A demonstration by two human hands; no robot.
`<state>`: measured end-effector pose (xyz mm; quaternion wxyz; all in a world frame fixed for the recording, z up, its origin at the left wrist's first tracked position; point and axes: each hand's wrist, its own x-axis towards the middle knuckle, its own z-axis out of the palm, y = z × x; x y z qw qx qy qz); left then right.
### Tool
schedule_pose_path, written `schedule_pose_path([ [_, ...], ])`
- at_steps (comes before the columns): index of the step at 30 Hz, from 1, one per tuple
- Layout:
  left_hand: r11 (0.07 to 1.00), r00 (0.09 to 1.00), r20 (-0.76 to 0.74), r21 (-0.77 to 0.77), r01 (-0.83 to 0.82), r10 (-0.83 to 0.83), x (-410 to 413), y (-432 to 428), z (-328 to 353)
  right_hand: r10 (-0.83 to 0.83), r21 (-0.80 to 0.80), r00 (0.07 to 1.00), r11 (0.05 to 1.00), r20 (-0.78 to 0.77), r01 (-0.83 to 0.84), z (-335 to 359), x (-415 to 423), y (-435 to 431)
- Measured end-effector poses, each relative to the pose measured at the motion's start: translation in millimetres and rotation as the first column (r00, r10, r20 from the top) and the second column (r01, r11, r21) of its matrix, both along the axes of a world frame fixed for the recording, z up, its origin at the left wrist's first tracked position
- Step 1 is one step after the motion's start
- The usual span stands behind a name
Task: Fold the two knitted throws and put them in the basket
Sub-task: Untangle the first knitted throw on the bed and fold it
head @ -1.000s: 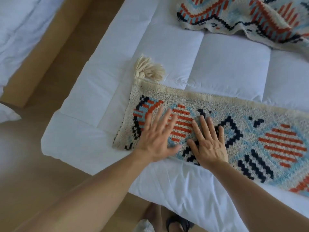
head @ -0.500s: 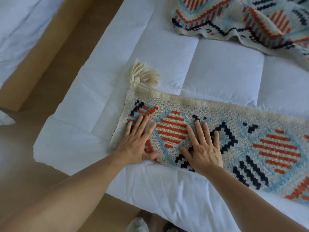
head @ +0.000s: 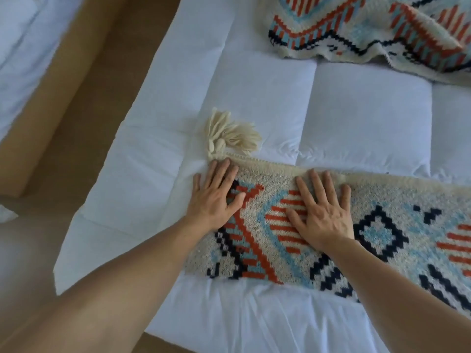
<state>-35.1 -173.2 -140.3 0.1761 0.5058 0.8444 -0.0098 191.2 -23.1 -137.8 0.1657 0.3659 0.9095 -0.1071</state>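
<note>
Fingers (head: 224, 171) of the left hand (head: 212, 202) and right hand (head: 323, 217) are laid straight and flat, gripping nothing, on the throw (head: 397, 238) at the bed (head: 254, 98) edge; creases should be pressed outward toward the tassel (head: 229, 136) before the next fold is made.

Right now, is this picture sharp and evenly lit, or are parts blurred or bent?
Head view: soft, even daylight, no hard shadows or glare on the white quilt; the folded throw under the left hand and right hand is fairly crisp; the forearms near the bottom look soft and oversized; the wide lens slightly bends the quilt's seams.
</note>
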Motion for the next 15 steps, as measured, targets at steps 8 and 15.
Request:
schedule_pose_path([
  [8,0.867,0.917,0.311,0.351,-0.355,0.249,-39.3,4.0,12.4,0.287,0.006,0.900,0.953,-0.327,-0.302,19.0,-31.2,-87.4],
  [15,0.805,0.645,0.615,0.027,-0.593,0.454,-70.7,28.3,28.8,0.471,-0.007,0.811,0.864,-0.347,-0.504,15.8,-47.9,-154.8],
])
